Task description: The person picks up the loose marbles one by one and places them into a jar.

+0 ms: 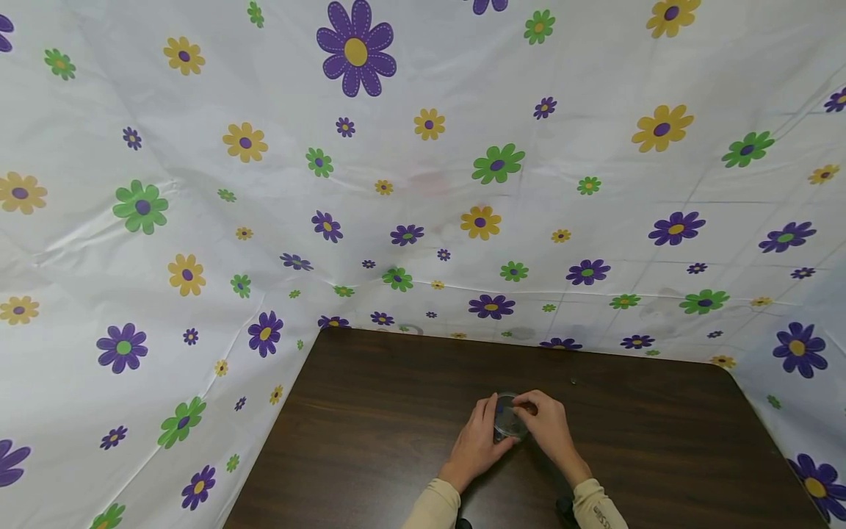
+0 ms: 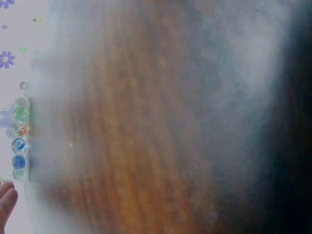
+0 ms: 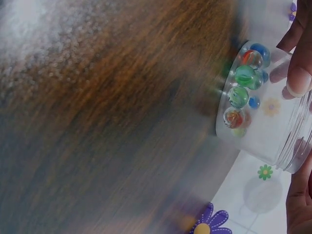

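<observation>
A clear jar (image 3: 265, 141) stands on the brown table, with several glass marbles (image 3: 239, 96) in green, blue and orange-red at its bottom. My left hand (image 1: 475, 441) grips the jar's side, its thumb (image 3: 300, 80) across the near face and its fingers behind. Over the jar's mouth is my right hand (image 1: 547, 426), thumb and forefinger bent towards each other at the rim. Whether something sits between those fingertips cannot be made out. In the left wrist view, part of a hand (image 2: 7, 204) shows beside the jar (image 2: 27, 173).
One loose marble (image 1: 573, 381) lies on the table (image 1: 383, 411) beyond the right hand. A white sheet (image 1: 423, 88) printed with flowers hangs behind the table and along both sides. Much of the left wrist view is a blurred tabletop.
</observation>
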The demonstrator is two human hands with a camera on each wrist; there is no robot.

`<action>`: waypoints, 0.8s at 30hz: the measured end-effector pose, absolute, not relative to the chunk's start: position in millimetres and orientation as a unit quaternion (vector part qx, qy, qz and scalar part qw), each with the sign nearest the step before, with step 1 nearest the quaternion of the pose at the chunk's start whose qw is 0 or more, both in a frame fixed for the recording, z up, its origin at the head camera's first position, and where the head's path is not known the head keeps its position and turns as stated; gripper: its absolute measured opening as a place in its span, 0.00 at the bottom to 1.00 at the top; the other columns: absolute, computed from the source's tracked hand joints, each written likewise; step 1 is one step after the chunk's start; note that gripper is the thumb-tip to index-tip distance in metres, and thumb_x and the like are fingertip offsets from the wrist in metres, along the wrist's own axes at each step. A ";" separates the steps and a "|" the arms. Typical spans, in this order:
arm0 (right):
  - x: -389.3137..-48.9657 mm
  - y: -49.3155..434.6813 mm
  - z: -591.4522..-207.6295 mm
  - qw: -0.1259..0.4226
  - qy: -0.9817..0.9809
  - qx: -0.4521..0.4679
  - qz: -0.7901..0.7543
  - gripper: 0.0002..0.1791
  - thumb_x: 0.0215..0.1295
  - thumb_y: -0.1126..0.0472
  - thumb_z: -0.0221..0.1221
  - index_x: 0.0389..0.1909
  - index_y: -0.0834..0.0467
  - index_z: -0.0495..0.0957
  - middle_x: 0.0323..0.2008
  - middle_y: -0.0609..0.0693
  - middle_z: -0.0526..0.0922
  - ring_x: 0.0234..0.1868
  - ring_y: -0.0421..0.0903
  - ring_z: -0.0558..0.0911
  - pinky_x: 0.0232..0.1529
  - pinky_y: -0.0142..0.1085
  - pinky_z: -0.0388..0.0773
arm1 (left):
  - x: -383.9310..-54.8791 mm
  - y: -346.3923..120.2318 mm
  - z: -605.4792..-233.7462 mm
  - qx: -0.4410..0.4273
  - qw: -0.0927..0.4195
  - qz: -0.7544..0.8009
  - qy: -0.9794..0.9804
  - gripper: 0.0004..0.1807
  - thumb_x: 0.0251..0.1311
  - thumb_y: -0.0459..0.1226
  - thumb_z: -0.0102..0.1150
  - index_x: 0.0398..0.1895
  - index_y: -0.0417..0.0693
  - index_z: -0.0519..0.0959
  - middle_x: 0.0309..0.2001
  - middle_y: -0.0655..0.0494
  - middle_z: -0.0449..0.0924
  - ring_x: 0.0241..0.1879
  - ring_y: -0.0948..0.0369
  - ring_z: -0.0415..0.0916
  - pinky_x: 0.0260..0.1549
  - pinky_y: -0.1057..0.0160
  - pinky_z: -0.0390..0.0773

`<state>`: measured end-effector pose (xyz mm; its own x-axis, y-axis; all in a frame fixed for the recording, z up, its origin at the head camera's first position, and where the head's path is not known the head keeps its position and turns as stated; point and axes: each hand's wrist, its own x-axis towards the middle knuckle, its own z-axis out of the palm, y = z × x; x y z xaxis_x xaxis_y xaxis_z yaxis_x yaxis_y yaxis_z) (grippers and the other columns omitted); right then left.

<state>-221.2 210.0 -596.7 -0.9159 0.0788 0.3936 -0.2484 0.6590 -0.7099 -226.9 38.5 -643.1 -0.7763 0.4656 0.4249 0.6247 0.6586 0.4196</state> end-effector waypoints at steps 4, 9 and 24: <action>-221.2 210.8 -597.5 0.199 -0.889 0.046 0.410 0.09 0.54 0.76 0.72 0.33 0.61 0.88 0.34 0.48 0.87 0.34 0.45 0.85 0.34 0.34 0.82 | -226.4 38.5 -642.9 -0.300 0.139 -0.282 -0.901 0.47 0.64 0.51 0.71 0.76 0.34 0.62 0.63 0.45 0.71 0.58 0.56 0.77 0.52 0.64 0.81; -221.1 212.4 -597.3 0.210 -0.884 0.042 0.415 0.09 0.55 0.75 0.72 0.33 0.60 0.88 0.34 0.49 0.87 0.34 0.44 0.85 0.34 0.34 0.82 | -226.4 38.7 -642.8 -0.299 0.140 -0.288 -0.899 0.46 0.64 0.50 0.72 0.76 0.34 0.62 0.62 0.45 0.71 0.58 0.56 0.77 0.52 0.63 0.80; -226.9 248.2 -596.8 0.269 -0.885 0.009 0.379 0.08 0.56 0.73 0.73 0.35 0.61 0.89 0.33 0.51 0.88 0.31 0.44 0.83 0.32 0.32 0.80 | -227.6 38.8 -644.9 -0.303 0.140 -0.294 -0.896 0.47 0.63 0.50 0.73 0.75 0.34 0.62 0.62 0.45 0.72 0.58 0.55 0.78 0.52 0.62 0.81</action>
